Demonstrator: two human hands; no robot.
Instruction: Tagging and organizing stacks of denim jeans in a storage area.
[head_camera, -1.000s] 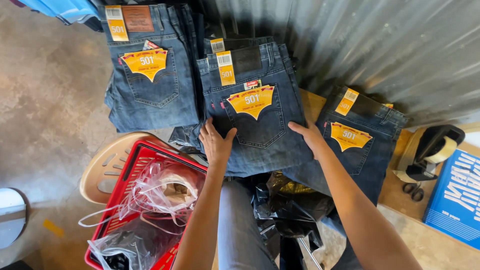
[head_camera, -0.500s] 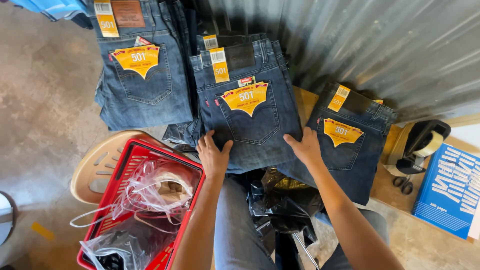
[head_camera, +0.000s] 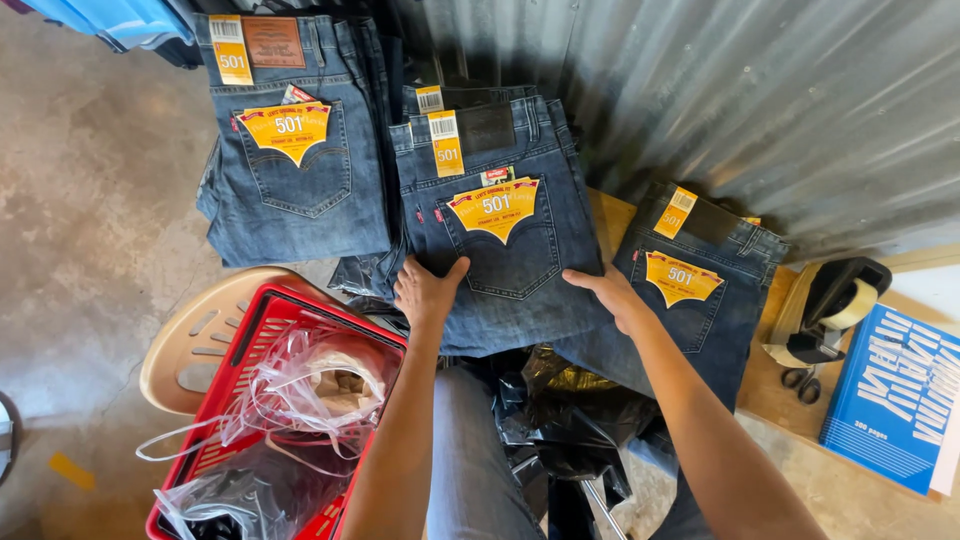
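Left hand (head_camera: 428, 292) and right hand (head_camera: 608, 296) lie flat, fingers spread, pressing the lower edge of a folded pair of dark blue jeans (head_camera: 505, 225) with a yellow pocket tag, gripping nothing. Similar folded jeans lie to the left (head_camera: 290, 150) and right (head_camera: 690, 290). Below the left hand, a red plastic basket (head_camera: 275, 310) holds clear bags, resting on a beige stool (head_camera: 195, 335). Black plastic bags (head_camera: 570, 410) lie underneath.

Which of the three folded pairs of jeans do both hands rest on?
The middle pair: the left hand and right hand lie on its lower edge, while the other two pairs go untouched.
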